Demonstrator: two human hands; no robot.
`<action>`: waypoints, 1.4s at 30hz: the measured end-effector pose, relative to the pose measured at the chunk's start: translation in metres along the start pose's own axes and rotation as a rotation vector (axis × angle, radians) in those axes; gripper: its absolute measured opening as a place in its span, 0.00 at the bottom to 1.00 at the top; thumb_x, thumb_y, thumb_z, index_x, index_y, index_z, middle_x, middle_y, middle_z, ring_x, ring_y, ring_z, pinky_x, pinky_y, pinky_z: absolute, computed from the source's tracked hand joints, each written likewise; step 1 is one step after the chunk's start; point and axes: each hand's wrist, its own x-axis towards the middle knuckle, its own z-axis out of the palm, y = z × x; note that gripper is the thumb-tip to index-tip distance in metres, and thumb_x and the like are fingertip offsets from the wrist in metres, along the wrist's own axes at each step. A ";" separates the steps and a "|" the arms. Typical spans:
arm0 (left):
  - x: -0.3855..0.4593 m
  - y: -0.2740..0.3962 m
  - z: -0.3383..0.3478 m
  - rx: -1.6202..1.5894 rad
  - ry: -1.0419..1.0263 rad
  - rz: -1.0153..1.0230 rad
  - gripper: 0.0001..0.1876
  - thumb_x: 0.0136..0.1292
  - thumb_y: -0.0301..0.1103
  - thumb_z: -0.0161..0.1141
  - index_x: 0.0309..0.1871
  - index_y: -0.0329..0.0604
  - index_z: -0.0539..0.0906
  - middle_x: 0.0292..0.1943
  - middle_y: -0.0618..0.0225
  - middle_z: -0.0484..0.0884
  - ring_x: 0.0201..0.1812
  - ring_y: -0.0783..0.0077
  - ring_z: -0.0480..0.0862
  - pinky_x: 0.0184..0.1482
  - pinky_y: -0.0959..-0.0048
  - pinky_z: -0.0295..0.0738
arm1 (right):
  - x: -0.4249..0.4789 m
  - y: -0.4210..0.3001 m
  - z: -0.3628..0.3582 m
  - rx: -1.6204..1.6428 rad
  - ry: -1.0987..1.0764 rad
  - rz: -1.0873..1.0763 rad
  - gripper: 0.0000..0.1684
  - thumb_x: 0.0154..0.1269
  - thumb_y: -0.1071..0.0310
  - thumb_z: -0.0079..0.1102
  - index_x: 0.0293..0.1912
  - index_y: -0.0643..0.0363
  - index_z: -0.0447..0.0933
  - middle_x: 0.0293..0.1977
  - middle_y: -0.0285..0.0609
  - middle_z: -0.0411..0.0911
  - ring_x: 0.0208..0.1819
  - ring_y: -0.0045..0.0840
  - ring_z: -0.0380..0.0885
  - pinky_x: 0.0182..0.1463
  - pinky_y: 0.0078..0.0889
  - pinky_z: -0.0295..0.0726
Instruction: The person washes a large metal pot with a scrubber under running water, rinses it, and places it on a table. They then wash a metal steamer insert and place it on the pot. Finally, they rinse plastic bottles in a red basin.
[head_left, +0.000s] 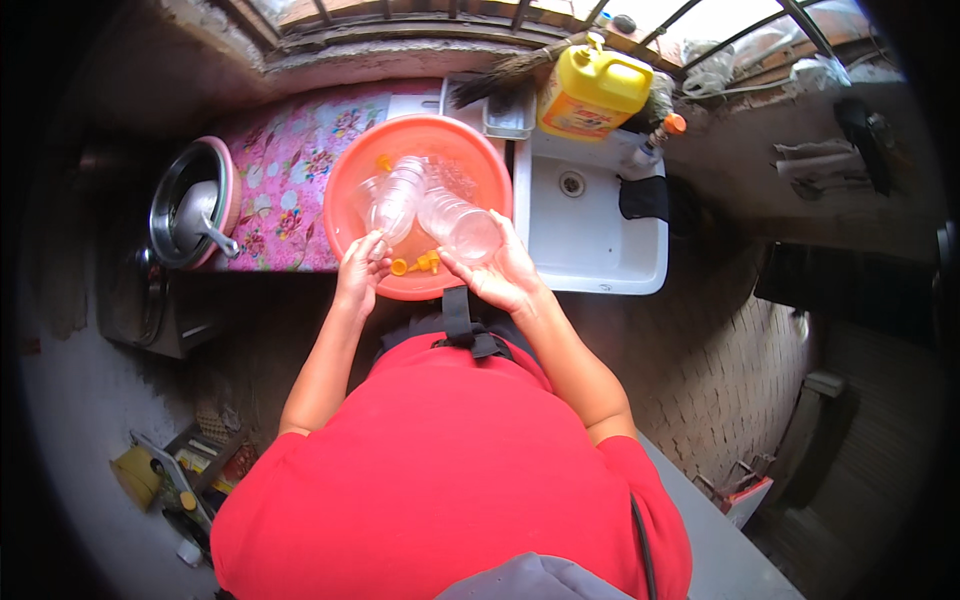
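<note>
Over a round orange plastic basin (345, 161), my left hand (364, 270) grips the neck end of a clear ribbed plastic bottle (400, 195), which slants up and to the right. My right hand (499, 266) holds a second clear ribbed bottle (461, 225) near its base, with the thumb in front and the fingers at its right side. The bottles' far ends lie close together. Another clear plastic piece shows partly behind the left bottle. Yellow plastic caps (424, 261) lie at the basin's near side, and one more yellow piece (385, 163) is at its far left.
A white ceramic sink (577, 244) adjoins the basin on the right, with a dark cloth (643, 197) over its edge. Behind stand a yellow jug (596, 90), a straw broom (502, 75) and a metal tray (510, 120). Nested bowls with a ladle (199, 214) sit left on a floral cloth (281, 202).
</note>
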 end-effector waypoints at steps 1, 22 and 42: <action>-0.003 0.003 0.003 0.019 0.020 0.002 0.16 0.60 0.45 0.63 0.44 0.47 0.74 0.31 0.70 0.79 0.28 0.79 0.76 0.35 0.78 0.74 | -0.002 -0.001 0.002 0.004 0.002 -0.005 0.34 0.68 0.47 0.47 0.64 0.59 0.58 0.59 0.52 0.65 0.56 0.44 0.70 0.61 0.46 0.74; -0.001 0.066 -0.008 0.323 0.265 0.661 0.16 0.57 0.31 0.65 0.47 0.33 0.79 0.33 0.73 0.80 0.34 0.83 0.76 0.38 0.82 0.72 | -0.004 -0.047 -0.021 -1.345 0.411 -0.108 0.42 0.55 0.41 0.60 0.57 0.65 0.63 0.48 0.50 0.72 0.39 0.27 0.76 0.33 0.27 0.78; 0.007 0.085 0.041 0.505 0.128 0.732 0.12 0.58 0.31 0.66 0.43 0.34 0.84 0.39 0.70 0.80 0.40 0.80 0.79 0.46 0.79 0.73 | -0.033 -0.088 -0.032 -0.533 0.169 0.011 0.33 0.64 0.44 0.50 0.58 0.60 0.65 0.46 0.48 0.76 0.39 0.33 0.78 0.39 0.37 0.83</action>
